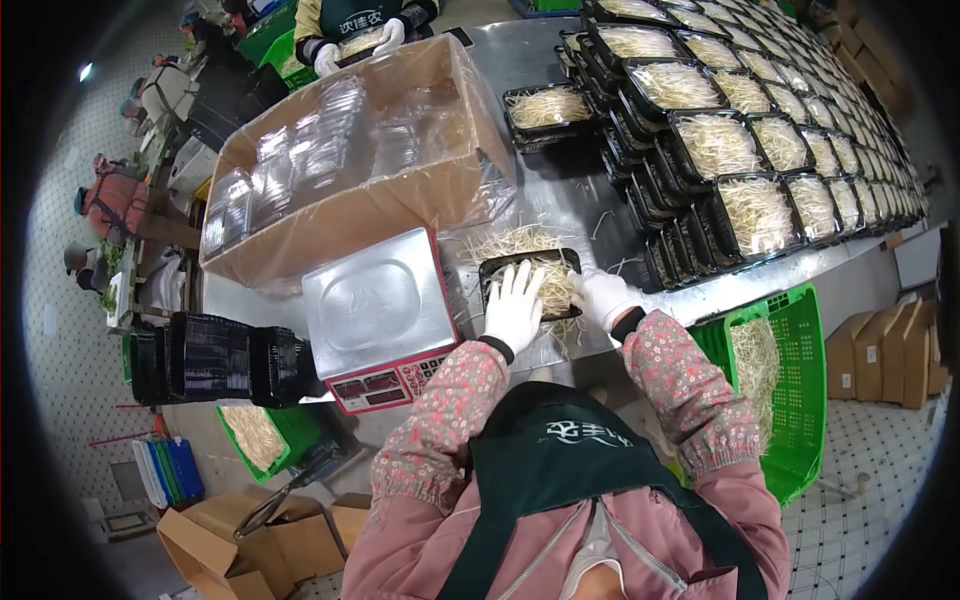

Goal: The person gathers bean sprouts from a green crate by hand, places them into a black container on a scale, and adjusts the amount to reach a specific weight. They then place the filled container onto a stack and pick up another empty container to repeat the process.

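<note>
A black plastic tray (pixel 487 269) filled with bean sprouts (pixel 556 285) sits on the metal table in front of me. My left hand (pixel 515 308), in a white glove, lies over the tray's left part with its fingers spread on the sprouts. At the tray's right edge is my right hand (pixel 603 297), also gloved, its fingers bent and drawn together against the sprouts there. Loose bean sprouts (pixel 515 240) lie scattered behind the tray, and some hang over its front side. The tray's bottom is hidden.
Left of the tray stands a scale (pixel 365 290) with a steel plate. Behind it, a cardboard box (pixel 350 225) holds clear plastic lids. Stacked filled trays (pixel 720 145) crowd the right. Empty black trays (pixel 215 358) stand at left, a green crate (pixel 800 370) at right. Another person's gloved hands (pixel 390 38) work opposite.
</note>
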### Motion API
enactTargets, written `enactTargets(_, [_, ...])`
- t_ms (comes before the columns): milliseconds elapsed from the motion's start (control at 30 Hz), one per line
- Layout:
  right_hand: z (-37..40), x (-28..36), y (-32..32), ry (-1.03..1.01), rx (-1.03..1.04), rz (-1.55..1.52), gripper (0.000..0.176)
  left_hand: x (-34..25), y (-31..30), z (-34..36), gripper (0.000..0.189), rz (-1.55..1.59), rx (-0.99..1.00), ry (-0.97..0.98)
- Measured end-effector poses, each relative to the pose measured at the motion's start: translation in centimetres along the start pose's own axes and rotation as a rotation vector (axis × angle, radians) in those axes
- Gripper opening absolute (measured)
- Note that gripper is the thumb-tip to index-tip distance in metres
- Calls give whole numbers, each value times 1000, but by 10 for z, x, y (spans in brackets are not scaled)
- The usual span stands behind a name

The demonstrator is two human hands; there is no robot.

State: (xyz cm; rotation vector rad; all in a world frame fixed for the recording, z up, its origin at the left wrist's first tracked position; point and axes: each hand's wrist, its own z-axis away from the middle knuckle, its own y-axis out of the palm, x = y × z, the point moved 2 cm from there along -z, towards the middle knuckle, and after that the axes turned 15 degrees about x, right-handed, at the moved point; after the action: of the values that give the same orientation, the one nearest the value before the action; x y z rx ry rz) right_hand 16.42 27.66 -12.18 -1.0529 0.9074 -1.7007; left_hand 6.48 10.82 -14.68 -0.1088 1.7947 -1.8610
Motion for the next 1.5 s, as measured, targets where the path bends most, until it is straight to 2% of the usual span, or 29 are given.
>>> enactTargets(33, [-3, 0, 0, -1, 9, -8, 23, 1, 6, -2, 58, -1, 5, -10])
enactTargets(133, [0, -13, -14, 57, -59, -43, 13, 2, 7, -4, 61, 7, 8, -24])
enactTargets(267, [27, -7, -87, -84, -259, -406, 19, 3, 6, -4, 64, 113, 24, -19])
enactTargets(333, [19, 6, -82, -204, -336, -612, 18, 5, -1, 1, 66, 239, 8, -1])
enactTargets(367, [14, 12, -75, -263, -372, -718, 18, -1, -17, 9, 61, 366, -50, 15])
enactTargets(400, [3, 17, -61, -316, -348, -672, 18, 4, -15, 16, 57, 441, -110, 21])
enactTargets(467, [-7, 20, -37, -205, -227, -452, 37, 0, -28, 36, 48, 608, -239, -14])
enactTargets(500, [-7, 22, -34, -137, -184, -325, 47, 3, -27, 45, 51, 613, -270, -48])
enactTargets(600, [-12, 27, -19, -79, -276, -166, 68, 8, -13, 67, 57, 698, -422, -116])
enactTargets(700, [-20, 51, 0, -77, -154, -27, 75, 18, 36, 66, 63, 928, -529, -355])
enactTargets(733, [-23, 58, 9, -135, -108, -16, 73, 32, 62, 62, 63, 842, -515, -381])
enactTargets(767, [-25, 59, 25, -172, 35, -35, 71, 28, 55, 62, 61, 1069, -418, -454])
enactTargets(833, [-28, 60, 31, -153, 126, -8, 70, 13, 24, 61, 59, 1507, -197, -584])
enactTargets(867, [-26, 59, 25, -164, 157, -32, 70, 15, 33, 59, 48, 1558, -261, -529])
enactTargets(933, [-19, 58, 3, -185, 217, -78, 69, 23, 45, 54, 44, 1738, -357, -518])
enactTargets(1033, [-18, 39, -14, -416, 30, -164, 67, 17, 12, 51, 41, 1857, -474, -445])
enactTargets(1067, [-12, 38, -41, -482, -126, -353, 56, 17, -2, 53, 41, 1866, -512, -396])
enactTargets(1100, [-2, 39, -73, -508, -277, -558, 38, 20, -15, 56, 42, 1873, -550, -348])
enactTargets(1167, [-11, 14, -84, -406, -427, -1032, 27, 29, -44, 66, 44, 1828, -625, -286])
enactTargets(1233, [-33, -13, -85, -248, -568, -865, 25, 35, -80, 77, 45, 1807, -684, -244])
enactTargets(1267, [-47, -23, -79, -153, -529, -790, 25, 37, -98, 82, 44, 1806, -742, -243])
enactTargets(1300, [-72, -37, -58, -154, -518, -695, 33, 41, -111, 89, 44, 1803, -801, -243])
enactTargets(1367, [-122, -56, -17, -21, -429, -414, 46, 57, -115, 109, 40, 1741, -869, -306])
enactTargets(1400, [-145, -59, 0, 35, -336, -376, 56, 60, -120, 117, 40, 1748, -907, -295])
enactTargets(1433, [-161, -53, 3, 36, -245, -399, 61, 61, -125, 123, 39, 1758, -943, -283])
enactTargets(1500, [-176, -23, 4, -3, -207, -266, 62, 65, -127, 138, 41, 1712, -986, -341])
